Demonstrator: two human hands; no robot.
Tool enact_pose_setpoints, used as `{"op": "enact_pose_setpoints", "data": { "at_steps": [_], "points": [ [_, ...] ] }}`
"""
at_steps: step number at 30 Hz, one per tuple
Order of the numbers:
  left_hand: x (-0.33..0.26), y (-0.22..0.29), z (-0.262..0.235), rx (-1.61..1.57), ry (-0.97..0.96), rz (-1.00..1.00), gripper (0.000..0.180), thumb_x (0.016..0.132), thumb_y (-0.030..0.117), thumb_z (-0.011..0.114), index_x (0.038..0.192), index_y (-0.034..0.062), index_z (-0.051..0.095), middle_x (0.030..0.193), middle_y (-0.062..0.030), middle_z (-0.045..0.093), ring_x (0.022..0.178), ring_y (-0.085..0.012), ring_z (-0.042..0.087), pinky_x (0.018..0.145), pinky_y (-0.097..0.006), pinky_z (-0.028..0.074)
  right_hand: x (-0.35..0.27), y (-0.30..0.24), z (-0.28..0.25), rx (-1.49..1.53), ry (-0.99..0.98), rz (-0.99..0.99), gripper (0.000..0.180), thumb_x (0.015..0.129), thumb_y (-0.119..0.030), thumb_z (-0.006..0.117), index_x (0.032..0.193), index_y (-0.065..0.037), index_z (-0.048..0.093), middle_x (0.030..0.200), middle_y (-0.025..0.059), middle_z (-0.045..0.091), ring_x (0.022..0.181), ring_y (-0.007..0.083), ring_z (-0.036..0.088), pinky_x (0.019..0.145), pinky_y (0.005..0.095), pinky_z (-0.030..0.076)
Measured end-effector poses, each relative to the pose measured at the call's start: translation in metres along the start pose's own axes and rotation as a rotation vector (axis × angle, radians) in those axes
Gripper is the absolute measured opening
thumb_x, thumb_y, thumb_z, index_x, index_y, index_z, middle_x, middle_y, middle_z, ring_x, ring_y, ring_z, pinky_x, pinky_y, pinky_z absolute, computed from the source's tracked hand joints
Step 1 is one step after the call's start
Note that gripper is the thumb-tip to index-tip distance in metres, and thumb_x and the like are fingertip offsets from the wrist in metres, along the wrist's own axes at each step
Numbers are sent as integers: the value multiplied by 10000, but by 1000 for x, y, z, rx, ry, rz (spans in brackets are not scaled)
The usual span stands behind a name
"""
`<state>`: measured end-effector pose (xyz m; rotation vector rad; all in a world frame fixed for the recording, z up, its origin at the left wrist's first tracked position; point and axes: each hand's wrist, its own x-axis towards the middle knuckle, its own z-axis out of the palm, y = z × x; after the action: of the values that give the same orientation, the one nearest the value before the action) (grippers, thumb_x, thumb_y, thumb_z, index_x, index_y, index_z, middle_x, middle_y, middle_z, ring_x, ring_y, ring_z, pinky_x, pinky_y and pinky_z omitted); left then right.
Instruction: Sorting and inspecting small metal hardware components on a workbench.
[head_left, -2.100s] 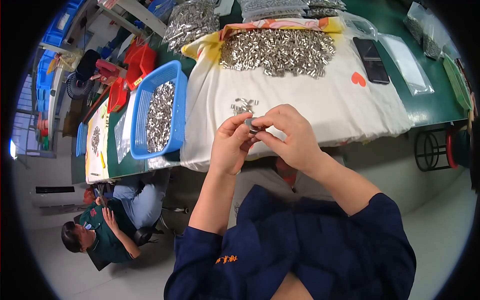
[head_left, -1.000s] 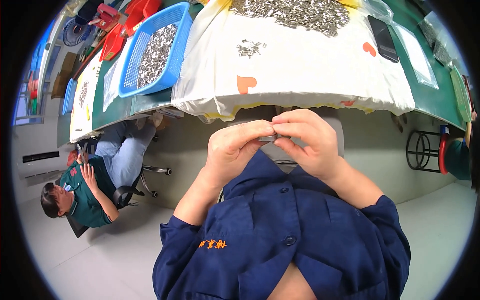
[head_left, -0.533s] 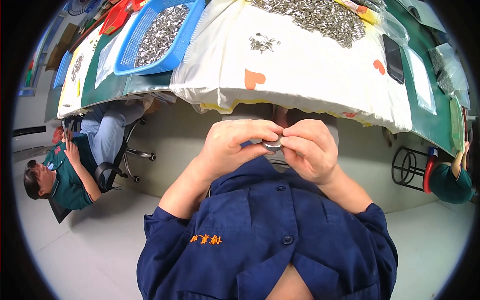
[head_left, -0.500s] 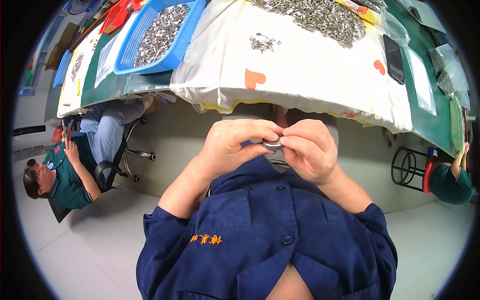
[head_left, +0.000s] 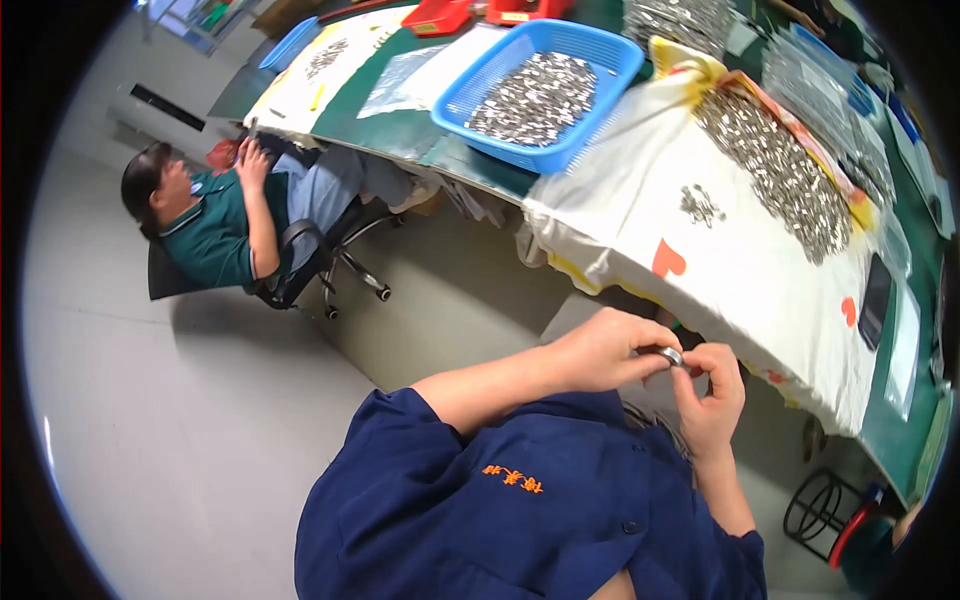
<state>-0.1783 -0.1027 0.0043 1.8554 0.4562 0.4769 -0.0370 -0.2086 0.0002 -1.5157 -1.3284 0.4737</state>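
left hand (head_left: 606, 350) and right hand (head_left: 714, 398), 4 o'clock: they are two | round metal part (head_left: 671, 355): one | loose metal piles (head_left: 780, 178), 2 o'clock: two | black phone (head_left: 876, 300), 3 o'clock: one | big blue basket (head_left: 603, 103), 12 o'clock: one | red bins (head_left: 452, 17), 12 o'clock: two | seated co-worker (head_left: 215, 238), toward 10 o'clock: one

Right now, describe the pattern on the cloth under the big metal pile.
White cloth with orange-red hearts and some yellow edging; best in the head view.
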Motion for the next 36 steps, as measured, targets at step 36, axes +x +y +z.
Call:
{"op": "enact_pose_setpoints", "data": {
  "at_steps": [36],
  "points": [
    [22,-29,41,588,-169,-53,320,641,77,664,951,57,586,824,-67,604,654,-194,590,584,-297,476,-25,64,30,1608,66,1079,337,943,-294,278,1009,-17,458,939,82,506,908,204,520,785,360,441]
  ]
}}
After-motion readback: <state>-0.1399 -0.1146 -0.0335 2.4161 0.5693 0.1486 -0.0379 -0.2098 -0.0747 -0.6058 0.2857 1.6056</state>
